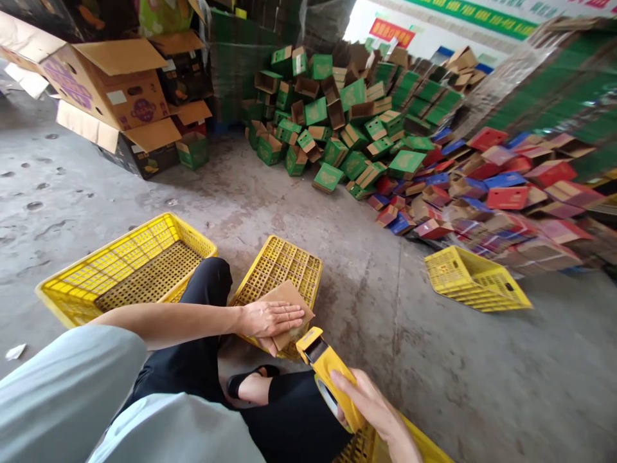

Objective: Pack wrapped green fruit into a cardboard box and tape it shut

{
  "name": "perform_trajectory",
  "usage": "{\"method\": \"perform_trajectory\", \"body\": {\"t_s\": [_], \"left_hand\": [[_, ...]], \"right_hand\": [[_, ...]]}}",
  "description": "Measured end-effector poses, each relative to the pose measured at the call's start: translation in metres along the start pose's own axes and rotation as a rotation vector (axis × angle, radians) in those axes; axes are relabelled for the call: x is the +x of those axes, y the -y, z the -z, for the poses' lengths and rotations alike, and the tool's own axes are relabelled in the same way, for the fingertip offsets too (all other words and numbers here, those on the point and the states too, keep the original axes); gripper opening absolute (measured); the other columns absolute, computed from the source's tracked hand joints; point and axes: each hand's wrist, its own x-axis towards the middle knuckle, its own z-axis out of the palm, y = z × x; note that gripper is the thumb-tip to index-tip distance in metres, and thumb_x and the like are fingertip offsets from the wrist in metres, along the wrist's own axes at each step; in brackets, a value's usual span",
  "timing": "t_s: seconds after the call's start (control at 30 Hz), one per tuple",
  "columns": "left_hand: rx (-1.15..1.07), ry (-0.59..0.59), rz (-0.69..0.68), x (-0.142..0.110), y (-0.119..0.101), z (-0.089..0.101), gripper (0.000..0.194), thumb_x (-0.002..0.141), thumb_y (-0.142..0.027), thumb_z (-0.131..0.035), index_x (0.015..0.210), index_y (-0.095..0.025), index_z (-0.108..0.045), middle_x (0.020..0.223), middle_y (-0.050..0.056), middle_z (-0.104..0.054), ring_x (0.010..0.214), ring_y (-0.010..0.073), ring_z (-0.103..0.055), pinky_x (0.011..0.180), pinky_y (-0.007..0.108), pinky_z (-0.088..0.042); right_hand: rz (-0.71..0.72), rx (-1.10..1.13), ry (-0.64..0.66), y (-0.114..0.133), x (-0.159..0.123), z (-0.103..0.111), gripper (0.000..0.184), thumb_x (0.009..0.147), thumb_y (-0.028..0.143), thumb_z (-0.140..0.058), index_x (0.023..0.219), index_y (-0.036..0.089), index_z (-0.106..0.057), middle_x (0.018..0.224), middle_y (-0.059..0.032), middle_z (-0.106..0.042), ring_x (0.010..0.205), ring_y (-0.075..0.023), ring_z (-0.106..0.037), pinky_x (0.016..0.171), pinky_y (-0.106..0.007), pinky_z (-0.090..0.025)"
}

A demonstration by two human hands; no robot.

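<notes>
My left hand lies flat on a small brown cardboard box, its fingers stretched out. That box rests on an upturned yellow plastic crate between my legs. In my right hand is a yellow tape dispenser, held just right of the box with its cutting end toward it. A roll of tape sits in the dispenser. The underside of the cardboard box is hidden.
A large yellow crate stands at my left, and another yellow crate lies to the right. Ahead are heaps of green boxes and red and blue boxes. Big open cartons are stacked at the back left.
</notes>
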Motion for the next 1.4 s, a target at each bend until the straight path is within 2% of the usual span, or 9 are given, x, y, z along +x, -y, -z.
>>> {"method": "perform_trajectory", "body": {"t_s": [0.13, 0.33, 0.57, 0.73, 0.83, 0.93, 1.1, 1.23, 1.4], "left_hand": [[0.007, -0.009, -0.010, -0.001, -0.001, -0.002, 0.092, 0.097, -0.063, -0.055, 0.159, 0.000, -0.031, 0.164, 0.025, -0.031, 0.157, 0.0326, -0.026, 0.129, 0.044, -0.027], [-0.004, 0.017, -0.007, -0.001, -0.002, -0.005, 0.093, 0.095, -0.064, -0.058, 0.161, -0.005, -0.031, 0.165, 0.022, -0.031, 0.157, 0.0317, -0.025, 0.128, 0.044, -0.027], [-0.050, 0.016, -0.013, -0.003, 0.005, -0.009, 0.094, 0.093, -0.063, -0.062, 0.161, -0.006, -0.030, 0.164, 0.023, -0.034, 0.157, 0.0322, -0.027, 0.128, 0.045, -0.026], [-0.046, 0.044, 0.005, 0.003, -0.004, 0.002, 0.088, 0.091, -0.065, -0.064, 0.161, -0.022, -0.035, 0.170, 0.017, -0.023, 0.155, 0.0362, -0.030, 0.125, 0.050, -0.030], [-0.059, 0.047, -0.034, 0.011, -0.010, 0.010, 0.083, 0.089, -0.067, -0.064, 0.155, -0.022, -0.045, 0.170, 0.015, -0.025, 0.155, 0.0357, -0.031, 0.122, 0.048, -0.033], [-0.094, 0.049, -0.086, 0.016, -0.010, 0.014, 0.076, 0.092, -0.066, -0.062, 0.152, -0.021, -0.050, 0.167, 0.013, -0.033, 0.155, 0.0323, -0.031, 0.126, 0.049, -0.025], [-0.153, 0.104, -0.046, 0.016, -0.002, 0.012, 0.076, 0.097, -0.064, -0.054, 0.161, -0.026, -0.037, 0.167, 0.012, -0.034, 0.154, 0.0297, -0.034, 0.129, 0.053, -0.013], [-0.181, 0.122, -0.033, 0.017, 0.000, 0.013, 0.075, 0.098, -0.065, -0.051, 0.161, -0.026, -0.037, 0.167, 0.012, -0.034, 0.154, 0.0295, -0.035, 0.129, 0.052, -0.011], [-0.179, 0.118, -0.023, 0.019, -0.003, 0.016, 0.079, 0.096, -0.066, -0.056, 0.161, -0.026, -0.037, 0.166, 0.011, -0.035, 0.153, 0.0298, -0.037, 0.129, 0.052, -0.014]], "right_hand": [[0.007, 0.015, -0.013, -0.002, -0.006, -0.003, 0.056, 0.079, 0.074, -0.068, 0.094, 0.020, -0.060, 0.058, -0.0005, -0.071, 0.055, -0.0193, -0.069, 0.052, -0.025, -0.051], [0.021, 0.039, -0.028, -0.007, -0.010, -0.006, 0.057, 0.080, 0.074, -0.067, 0.098, 0.021, -0.058, 0.058, 0.0002, -0.071, 0.054, -0.0188, -0.068, 0.052, -0.025, -0.050], [0.020, 0.056, -0.050, -0.026, -0.013, 0.003, 0.058, 0.081, 0.073, -0.067, 0.103, 0.020, -0.058, 0.058, 0.0017, -0.070, 0.054, -0.0204, -0.069, 0.052, -0.026, -0.052], [-0.010, 0.027, -0.053, -0.024, -0.013, 0.001, 0.053, 0.084, 0.069, -0.068, 0.102, 0.020, -0.057, 0.056, 0.0015, -0.069, 0.052, -0.0169, -0.068, 0.050, -0.022, -0.050], [-0.014, 0.032, -0.022, -0.020, -0.009, -0.002, 0.053, 0.082, 0.069, -0.069, 0.098, 0.020, -0.057, 0.055, 0.0012, -0.068, 0.050, -0.0167, -0.067, 0.049, -0.022, -0.050], [-0.014, 0.042, 0.001, -0.020, -0.009, -0.004, 0.055, 0.081, 0.070, -0.069, 0.098, 0.019, -0.059, 0.056, 0.0011, -0.069, 0.052, -0.0173, -0.068, 0.048, -0.022, -0.049], [0.002, 0.075, -0.025, -0.033, -0.012, -0.002, 0.060, 0.082, 0.071, -0.067, 0.110, 0.018, -0.060, 0.057, 0.0021, -0.068, 0.054, -0.0180, -0.068, 0.051, -0.024, -0.051], [0.008, 0.104, -0.069, -0.044, -0.013, -0.001, 0.064, 0.081, 0.072, -0.065, 0.113, 0.018, -0.058, 0.060, 0.0013, -0.070, 0.057, -0.0199, -0.070, 0.052, -0.026, -0.050], [-0.001, 0.101, -0.062, -0.046, -0.014, 0.001, 0.063, 0.079, 0.073, -0.065, 0.109, 0.019, -0.059, 0.060, 0.0010, -0.070, 0.056, -0.0195, -0.070, 0.052, -0.025, -0.049]]}}
